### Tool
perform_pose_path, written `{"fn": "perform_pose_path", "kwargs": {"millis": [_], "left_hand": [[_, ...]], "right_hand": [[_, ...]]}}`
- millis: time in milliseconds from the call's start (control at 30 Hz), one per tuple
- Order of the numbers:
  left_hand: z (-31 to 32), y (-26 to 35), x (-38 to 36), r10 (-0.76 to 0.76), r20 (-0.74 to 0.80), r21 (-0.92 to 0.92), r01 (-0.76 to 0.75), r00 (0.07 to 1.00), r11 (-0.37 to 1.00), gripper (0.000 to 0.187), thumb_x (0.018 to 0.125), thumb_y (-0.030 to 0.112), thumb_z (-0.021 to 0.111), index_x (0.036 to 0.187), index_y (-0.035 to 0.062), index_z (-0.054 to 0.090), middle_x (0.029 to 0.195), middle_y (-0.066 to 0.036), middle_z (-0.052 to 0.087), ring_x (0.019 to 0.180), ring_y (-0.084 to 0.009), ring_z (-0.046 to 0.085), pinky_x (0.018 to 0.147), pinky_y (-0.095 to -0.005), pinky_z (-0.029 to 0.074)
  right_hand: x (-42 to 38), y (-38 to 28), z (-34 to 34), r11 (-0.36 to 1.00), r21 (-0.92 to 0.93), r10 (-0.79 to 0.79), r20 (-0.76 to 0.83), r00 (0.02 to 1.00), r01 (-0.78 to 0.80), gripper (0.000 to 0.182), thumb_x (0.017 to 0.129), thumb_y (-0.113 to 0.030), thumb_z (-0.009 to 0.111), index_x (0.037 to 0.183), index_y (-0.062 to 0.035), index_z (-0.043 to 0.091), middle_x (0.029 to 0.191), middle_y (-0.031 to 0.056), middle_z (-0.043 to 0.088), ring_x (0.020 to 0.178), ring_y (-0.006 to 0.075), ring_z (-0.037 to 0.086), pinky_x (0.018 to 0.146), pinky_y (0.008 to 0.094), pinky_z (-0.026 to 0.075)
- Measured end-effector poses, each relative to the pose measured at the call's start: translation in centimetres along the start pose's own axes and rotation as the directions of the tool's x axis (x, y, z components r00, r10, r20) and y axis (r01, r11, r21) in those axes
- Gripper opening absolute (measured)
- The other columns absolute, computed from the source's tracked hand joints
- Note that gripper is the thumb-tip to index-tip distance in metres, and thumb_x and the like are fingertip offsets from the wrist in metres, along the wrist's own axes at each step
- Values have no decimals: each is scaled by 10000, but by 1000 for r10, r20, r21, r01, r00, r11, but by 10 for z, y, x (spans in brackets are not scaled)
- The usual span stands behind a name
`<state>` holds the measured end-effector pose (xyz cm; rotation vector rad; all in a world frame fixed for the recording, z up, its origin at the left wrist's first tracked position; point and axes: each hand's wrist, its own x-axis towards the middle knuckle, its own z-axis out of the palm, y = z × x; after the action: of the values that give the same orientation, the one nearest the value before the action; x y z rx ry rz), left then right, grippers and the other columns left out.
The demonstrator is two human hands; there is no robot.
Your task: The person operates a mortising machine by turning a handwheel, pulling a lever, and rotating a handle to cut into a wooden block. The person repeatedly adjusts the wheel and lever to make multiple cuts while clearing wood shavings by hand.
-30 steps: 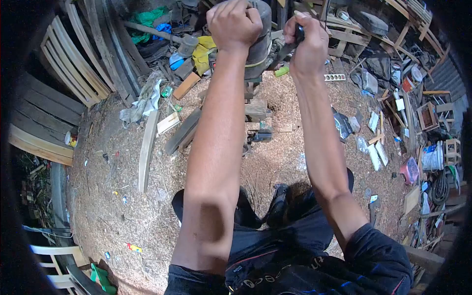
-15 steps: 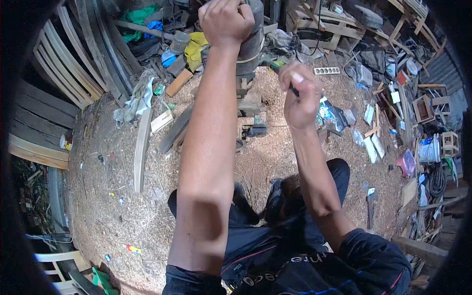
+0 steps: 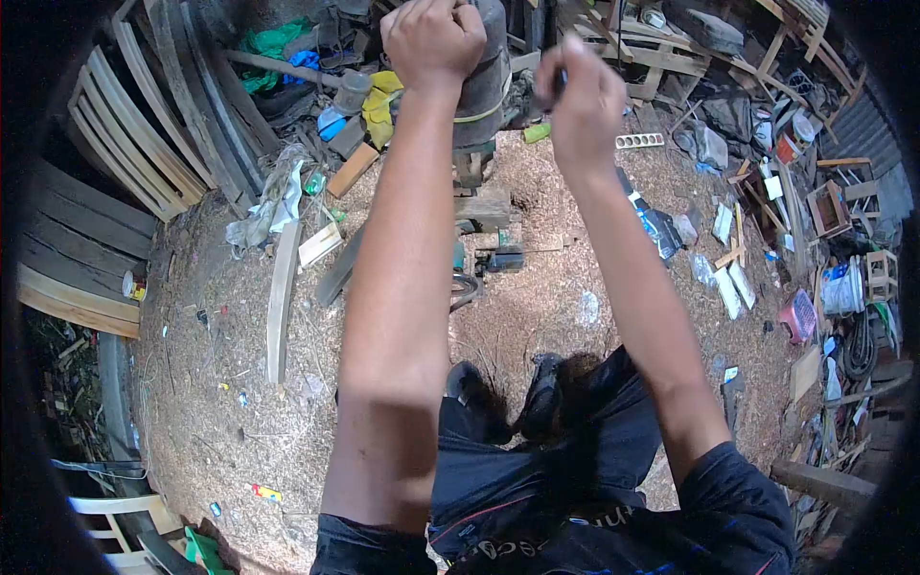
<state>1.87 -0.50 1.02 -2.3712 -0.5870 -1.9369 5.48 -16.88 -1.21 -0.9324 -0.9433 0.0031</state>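
My left hand (image 3: 433,43) is closed at the top of the view, against a dark upright cylinder (image 3: 484,81) with a pale band round it. Whatever its fingers grip is hidden behind the hand. To the right, my right hand (image 3: 583,91) is raised with curled fingers, blurred, round a small dark thing too small to name. Below the cylinder are a wooden block (image 3: 482,206) and a dark tool or machine part (image 3: 503,259) on the sawdust-covered ground. A green-yellow object (image 3: 537,132) lies between the cylinder and my right hand.
Curved boards (image 3: 125,125) lean at the upper left. One long plank (image 3: 283,302) lies on the ground at left. A pink basket (image 3: 797,316), wooden stools (image 3: 880,276) and scrap fill the right side. A power strip (image 3: 639,141) lies beyond my right arm.
My right hand has moved up and slightly away from me, its forearm stretched further. My left hand has shifted slightly left in view, still closed by the cylinder.
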Motion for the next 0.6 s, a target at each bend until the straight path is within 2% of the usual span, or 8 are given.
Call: {"fn": "perform_pose_path", "kwargs": {"millis": [100,133,200,267,367,400,500,600], "left_hand": [[0,0,3,33,-52,-18,-34,998,999,263,800,207,525,813,13,702,900,-165,714,890,-362,664,867,-449,497],[0,0,3,27,-38,-16,-27,999,999,262,800,206,524,817,16,703,898,-164,713,884,-363,662,864,-451,497],[-2,0,4,16,-10,-13,-16,1000,1000,261,800,204,521,824,21,705,893,-163,711,871,-364,659,858,-455,497],[-5,4,6,16,-8,-51,-17,1000,999,257,800,201,520,816,22,702,888,-161,710,868,-362,658,854,-453,497],[-6,4,11,18,-17,-50,-19,1000,999,249,799,199,522,807,25,700,878,-161,707,858,-360,658,849,-450,497],[-5,4,14,25,-19,-43,-25,1000,999,247,799,199,524,804,26,700,874,-161,706,854,-359,658,847,-449,497],[-4,3,19,18,-11,-38,-18,1000,999,239,799,198,530,790,22,692,855,-163,701,841,-359,655,843,-448,496],[-3,3,23,27,-34,-52,-29,999,998,233,798,193,535,780,14,683,836,-166,695,827,-359,652,824,-450,497]], "right_hand": [[53,21,7,999,25,36,-7,999,-36,478,1037,-447,490,780,-53,572,603,-14,469,531,102,444,509,253,359],[95,59,13,931,-21,-364,-75,928,363,477,1038,-487,452,884,-51,570,617,-14,455,554,113,444,528,280,381],[124,83,18,808,-158,-581,-63,811,567,455,1050,-485,414,1060,-50,548,655,8,466,592,149,466,568,327,419],[120,58,18,912,-310,-279,13,960,269,388,1070,-402,418,1205,-50,509,703,52,516,622,198,509,611,368,453],[155,74,16,875,-436,-206,60,977,211,367,1068,-347,424,1267,-51,511,771,147,592,675,278,587,644,388,471],[173,83,16,855,-505,-117,38,992,120,355,1044,-295,453,1293,-49,512,903,231,661,821,400,654,702,446,505],[232,158,12,666,-659,-432,41,901,350,378,1020,-298,480,1303,-51,522,973,276,675,945,460,649,773,503,519],[256,191,4,581,-797,-235,25,972,161,403,959,-292,565,1253,-17,579,1045,309,658,1004,476,630,859,502,524]]}}
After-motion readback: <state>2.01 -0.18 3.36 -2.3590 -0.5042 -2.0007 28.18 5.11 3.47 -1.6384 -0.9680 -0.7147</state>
